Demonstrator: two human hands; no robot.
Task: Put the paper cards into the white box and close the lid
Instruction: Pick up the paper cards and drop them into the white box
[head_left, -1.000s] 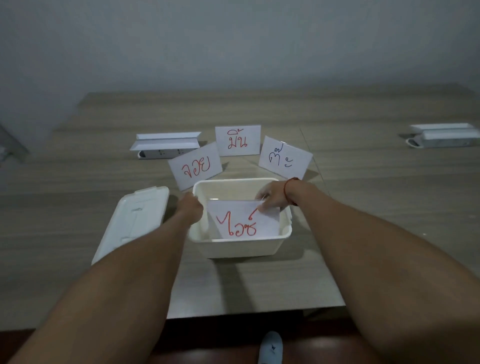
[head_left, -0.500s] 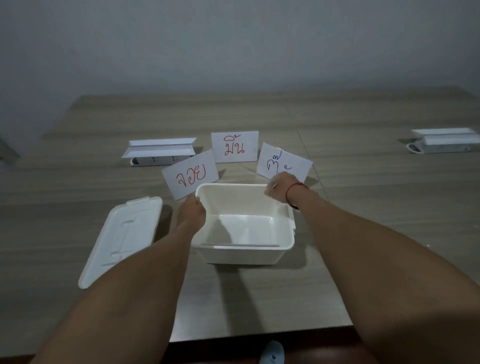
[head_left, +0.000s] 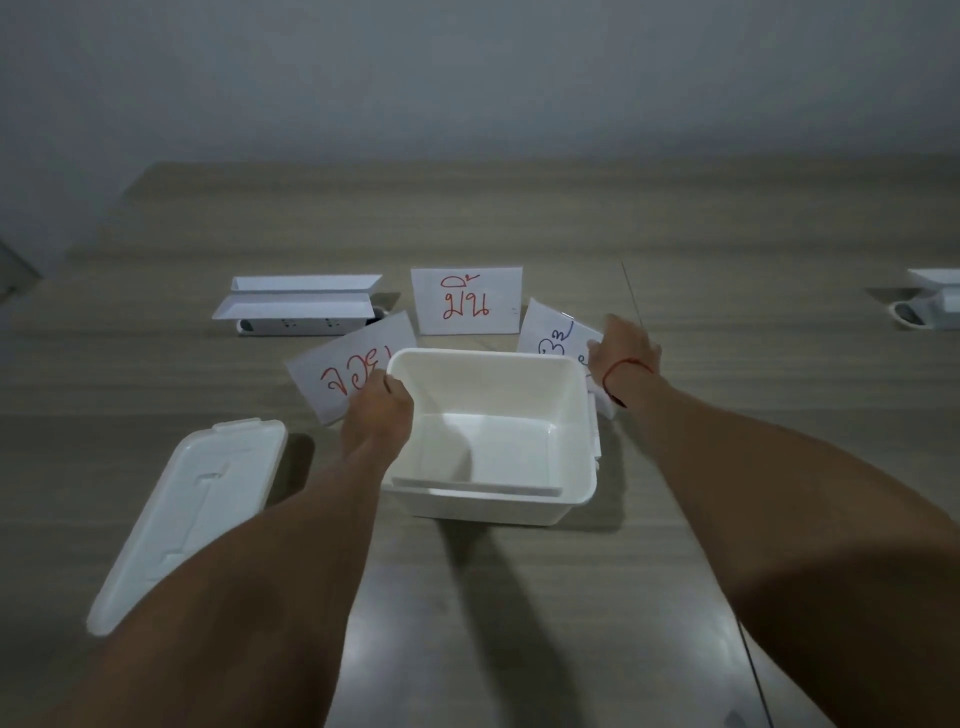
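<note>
The white box (head_left: 574, 415) stands open mid-table, and one card (head_left: 478, 486) lies inside along its near wall. My left hand (head_left: 376, 415) grips the box's left rim, partly covering the red-lettered card (head_left: 332, 376) behind it. Just past the box's far right corner, my right hand (head_left: 626, 348) is closed on the blue-lettered card (head_left: 548, 332). A second red-lettered card (head_left: 467, 301) stands untouched behind the box. The white lid (head_left: 197, 514) lies flat to the left of the box.
A white power strip with folded white paper on it (head_left: 298, 306) sits at the back left. A similar one (head_left: 930, 306) is at the far right edge. The wooden table (head_left: 519, 597) ends close to my body.
My right hand let go of the red-lettered card inside the box, which dropped flat. It then moved back and right onto the blue-lettered card. My left hand stayed on the box rim.
</note>
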